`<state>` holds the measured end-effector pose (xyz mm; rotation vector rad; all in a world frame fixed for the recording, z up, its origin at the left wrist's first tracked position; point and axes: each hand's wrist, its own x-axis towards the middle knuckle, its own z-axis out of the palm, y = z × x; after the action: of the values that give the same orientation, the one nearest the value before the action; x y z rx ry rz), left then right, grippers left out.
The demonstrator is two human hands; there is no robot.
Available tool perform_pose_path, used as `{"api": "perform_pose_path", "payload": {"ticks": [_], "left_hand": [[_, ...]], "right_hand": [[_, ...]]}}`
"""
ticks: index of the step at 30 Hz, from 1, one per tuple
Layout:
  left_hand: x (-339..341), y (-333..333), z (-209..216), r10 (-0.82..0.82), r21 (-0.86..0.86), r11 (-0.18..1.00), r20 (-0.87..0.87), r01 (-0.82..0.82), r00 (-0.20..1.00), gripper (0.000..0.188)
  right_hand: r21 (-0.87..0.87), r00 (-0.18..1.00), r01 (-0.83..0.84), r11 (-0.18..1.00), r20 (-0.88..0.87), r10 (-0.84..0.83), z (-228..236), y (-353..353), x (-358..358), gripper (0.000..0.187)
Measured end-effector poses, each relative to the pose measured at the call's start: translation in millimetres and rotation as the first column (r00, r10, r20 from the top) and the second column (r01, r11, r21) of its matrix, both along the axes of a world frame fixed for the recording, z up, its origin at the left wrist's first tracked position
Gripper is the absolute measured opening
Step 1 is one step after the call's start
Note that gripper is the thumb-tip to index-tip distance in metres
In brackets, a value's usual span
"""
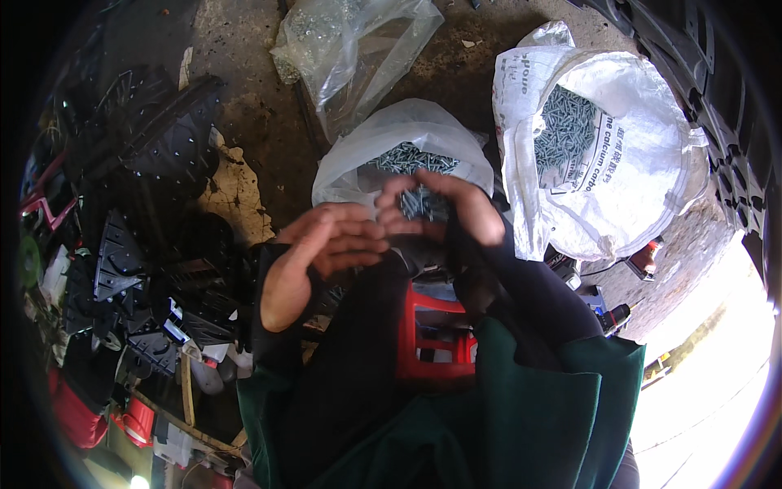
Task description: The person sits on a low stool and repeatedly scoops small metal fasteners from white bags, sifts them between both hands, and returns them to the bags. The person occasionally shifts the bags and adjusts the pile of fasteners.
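Observation:
My right hand (468, 208) is cupped, with a small heap of grey metal screws (422, 204) lying in it. Facing it from the left, my left hand (314, 244) has its fingers stretched out and nothing visible in it; its fingertips come close to the right hand. Just beyond both hands stands an open translucent plastic bag (342, 167) with many loose screws (411, 155) inside. To the right, a white woven sack (643, 175) with its mouth rolled open holds more greenish-grey screws (564, 130).
Another clear plastic bag (371, 61) lies at the far side, with small pieces in it. Black moulded plastic parts (122, 257) are piled on the left. A red plastic stool (414, 334) shows between my legs. At the right lies a dark power drill (612, 318).

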<state>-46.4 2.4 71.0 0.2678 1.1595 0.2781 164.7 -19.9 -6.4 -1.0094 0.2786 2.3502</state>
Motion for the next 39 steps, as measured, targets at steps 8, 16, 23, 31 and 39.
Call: {"api": "perform_pose_path", "payload": {"ticks": [8, 16, 23, 31, 39], "left_hand": [[20, -22, -38, -0.077, 0.317, 0.942, -0.109, 0.108, 0.991, 0.038], [74, -27, -117, -0.065, 0.516, 0.206, -0.840, 0.831, 0.538, 0.040], [105, -29, -173, -0.127, 0.426, -0.180, -0.904, 0.887, 0.409, 0.027], [96, -43, -202, 0.077, 0.527, -0.230, -0.828, 0.818, 0.555, 0.014], [50, -28, -137, -0.081, 0.423, 0.887, -0.255, 0.187, 0.964, 0.024]], "right_hand": [[0.281, 0.942, -0.210, 0.936, -0.198, 0.271, 112, 2, 103, 0.044], [0.453, 0.462, -0.369, 0.812, 0.847, -0.262, 103, 21, 141, 0.041], [0.414, 0.073, -0.711, 0.569, 0.847, -0.526, 103, -14, 120, 0.041], [0.763, 0.850, -0.502, 0.407, 0.522, 0.071, 101, -33, 81, 0.034], [0.216, 0.687, -0.494, 0.842, 0.690, 0.226, 43, -35, 26, 0.033]]}}
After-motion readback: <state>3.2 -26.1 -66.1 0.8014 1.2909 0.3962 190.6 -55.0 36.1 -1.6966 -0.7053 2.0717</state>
